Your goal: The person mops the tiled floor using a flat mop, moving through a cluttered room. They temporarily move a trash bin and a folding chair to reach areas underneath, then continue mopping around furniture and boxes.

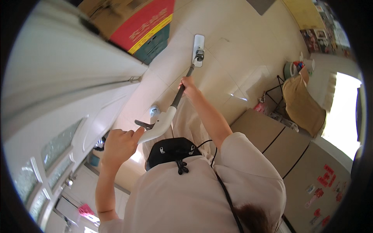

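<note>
A spray mop's flat white head (pixel 198 43) lies on the tiled floor (pixel 247 58) in front of me. From it a dark grey pole (pixel 178 95) runs back towards my body and ends in a curved white handle (pixel 161 125) with a dark trigger (pixel 144 124). My left hand (pixel 121 145) grips the rear end of this handle, its thumb near the trigger. Farther down, my right hand (pixel 188 83) is closed round the dark pole, above the mop head.
Left of the mop stand a red, yellow and green carton (pixel 145 26) and a white panelled door (pixel 72 87). A draped folding chair (pixel 303 102) and a brown-grey refrigerator (pixel 279 139) with red stickers are on the right. A grey mat (pixel 261 5) lies at the top.
</note>
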The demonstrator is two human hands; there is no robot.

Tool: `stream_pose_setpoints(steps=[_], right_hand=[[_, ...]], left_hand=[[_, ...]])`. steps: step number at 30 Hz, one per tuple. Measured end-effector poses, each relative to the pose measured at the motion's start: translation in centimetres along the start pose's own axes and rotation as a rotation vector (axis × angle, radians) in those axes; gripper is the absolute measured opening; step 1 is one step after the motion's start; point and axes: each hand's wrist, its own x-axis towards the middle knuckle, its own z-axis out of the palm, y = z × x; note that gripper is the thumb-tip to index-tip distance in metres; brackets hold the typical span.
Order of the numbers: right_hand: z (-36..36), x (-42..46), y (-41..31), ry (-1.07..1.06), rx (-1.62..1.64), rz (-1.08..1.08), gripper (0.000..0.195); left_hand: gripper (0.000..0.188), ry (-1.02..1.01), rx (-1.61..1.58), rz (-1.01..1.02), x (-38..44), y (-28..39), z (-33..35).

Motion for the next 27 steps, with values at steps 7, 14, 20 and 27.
stream_pose_setpoints(steps=[7,14,20,27], right_hand=[[-8.4,10.4,-14.0,0.124,0.056,-0.215,0.008],[-15.5,10.1,-21.1,0.124,-0.031,-0.309,0.014],[-11.4,3.9,-13.9,0.241,-0.109,-0.229,0.014],[-3.1,-5.4,3.5,0.091,0.168,-0.102,0.008]], left_hand=[[0.032,-0.12,0.018,0.034,17.4,3.8,0.8],[0.02,-0.183,-0.138,0.015,25.9,10.8,4.4],[0.036,-0.272,-0.327,-0.153,17.6,10.2,2.2],[0.035,-0.371,-0.528,-0.359,1.7,3.1,-3.5]])
